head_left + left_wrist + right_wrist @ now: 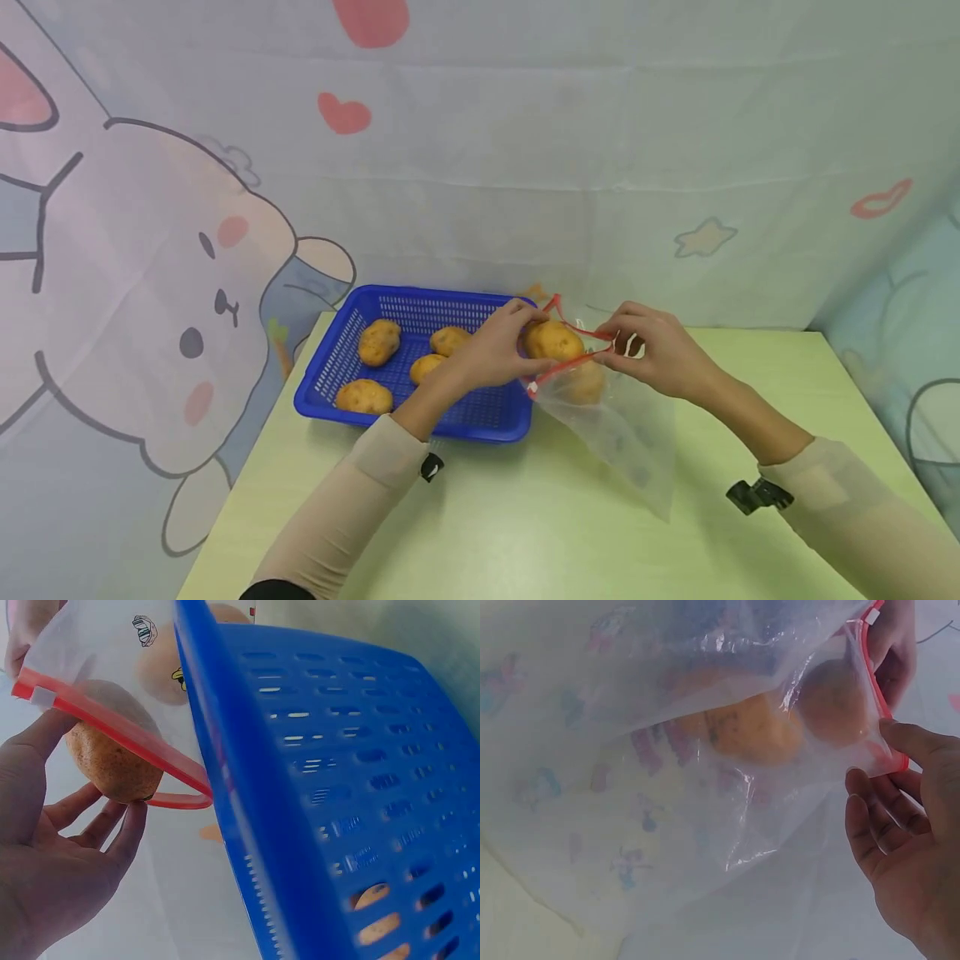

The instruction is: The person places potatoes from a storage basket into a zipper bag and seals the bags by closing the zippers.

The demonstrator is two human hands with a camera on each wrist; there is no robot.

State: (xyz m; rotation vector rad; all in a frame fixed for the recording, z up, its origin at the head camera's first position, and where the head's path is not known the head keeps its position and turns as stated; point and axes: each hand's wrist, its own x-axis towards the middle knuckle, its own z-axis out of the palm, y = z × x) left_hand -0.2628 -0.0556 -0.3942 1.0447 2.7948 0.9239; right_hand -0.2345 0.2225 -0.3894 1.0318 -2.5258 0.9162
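My left hand (495, 346) grips a potato (553, 340) in the mouth of a clear slider bag (633, 450) with a red zip edge (131, 735). In the left wrist view, thumb and fingers stand on either side of this potato, and the white slider (43, 697) sits near the thumb. My right hand (660, 346) pinches the bag's red edge at the other end of the opening. Another potato (754, 731) shows through the plastic inside the bag, whose lower part hangs down toward the table. Printed figures mark the bag.
Left of the bag, a blue plastic basket (480, 431) holds several potatoes (364, 397) on the pale green table (480, 533). Its right end is close beside the bag mouth. A printed cloth backdrop (510, 150) rises behind the table.
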